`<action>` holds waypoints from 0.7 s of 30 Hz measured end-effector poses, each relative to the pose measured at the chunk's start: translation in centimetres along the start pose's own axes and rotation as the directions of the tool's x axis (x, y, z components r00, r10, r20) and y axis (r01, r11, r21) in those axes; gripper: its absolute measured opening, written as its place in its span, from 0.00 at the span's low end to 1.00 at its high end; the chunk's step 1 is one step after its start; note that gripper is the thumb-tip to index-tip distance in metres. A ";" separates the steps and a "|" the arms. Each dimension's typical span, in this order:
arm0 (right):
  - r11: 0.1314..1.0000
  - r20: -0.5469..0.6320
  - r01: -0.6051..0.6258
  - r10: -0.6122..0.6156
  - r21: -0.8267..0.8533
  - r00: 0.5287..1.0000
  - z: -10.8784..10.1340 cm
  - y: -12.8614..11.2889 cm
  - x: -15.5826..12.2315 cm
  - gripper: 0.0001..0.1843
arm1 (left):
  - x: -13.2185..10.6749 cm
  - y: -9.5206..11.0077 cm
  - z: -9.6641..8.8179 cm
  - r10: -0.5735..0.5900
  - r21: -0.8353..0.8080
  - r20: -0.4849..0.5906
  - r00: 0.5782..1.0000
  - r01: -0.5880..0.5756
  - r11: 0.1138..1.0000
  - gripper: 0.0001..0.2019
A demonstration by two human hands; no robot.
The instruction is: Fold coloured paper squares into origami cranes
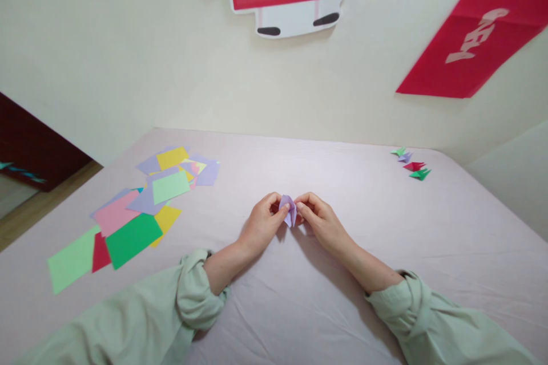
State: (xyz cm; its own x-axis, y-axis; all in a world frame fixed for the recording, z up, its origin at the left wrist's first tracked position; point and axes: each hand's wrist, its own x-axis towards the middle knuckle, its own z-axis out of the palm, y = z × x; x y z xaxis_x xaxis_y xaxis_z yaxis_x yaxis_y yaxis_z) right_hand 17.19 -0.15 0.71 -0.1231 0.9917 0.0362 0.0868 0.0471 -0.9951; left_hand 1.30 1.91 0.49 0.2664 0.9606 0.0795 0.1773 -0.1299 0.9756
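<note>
A small folded piece of lilac paper (289,209) sits between my two hands near the middle of a pale pink cloth-covered surface (363,228). My left hand (262,222) pinches its left side with thumb and fingers closed. My right hand (319,219) pinches its right side the same way. Both wrists rest on the cloth, and light green sleeves are rolled up on both forearms.
Several loose coloured paper sheets (137,211) lie spread at the left, green, pink, yellow, lilac and red. Several small folded paper shapes (413,163) sit at the far right edge. A cream wall with red banners (471,40) rises behind.
</note>
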 end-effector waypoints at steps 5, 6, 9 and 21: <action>1.000 0.013 -0.008 0.008 -0.007 1.000 0.1 -0.1 0.0 0.14 | 0.0 0.0 0.0 -0.009 -0.008 0.004 1.000 0.009 1.000 0.12; 1.000 0.018 -0.007 0.007 -0.010 1.000 0.1 -0.2 0.0 0.14 | 0.0 0.0 0.0 -0.011 -0.012 0.006 1.000 0.011 1.000 0.13; 1.000 0.024 -0.007 0.008 -0.015 1.000 0.1 -0.3 0.0 0.13 | 0.0 0.0 -0.1 -0.017 -0.023 0.010 1.000 0.017 1.000 0.12; 1.000 0.019 -0.025 0.025 0.000 1.000 0.4 -0.2 0.0 0.14 | -0.1 0.0 0.0 -0.017 -0.003 -0.021 1.000 0.017 1.000 0.08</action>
State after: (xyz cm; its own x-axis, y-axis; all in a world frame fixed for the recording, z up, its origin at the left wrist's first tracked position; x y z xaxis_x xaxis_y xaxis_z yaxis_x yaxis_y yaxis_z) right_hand 16.80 -0.17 0.92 -0.1401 0.9901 0.0098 0.0898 0.0226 -0.9957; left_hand 1.24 1.82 0.47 0.2432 0.9677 0.0670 0.1795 -0.1128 0.9773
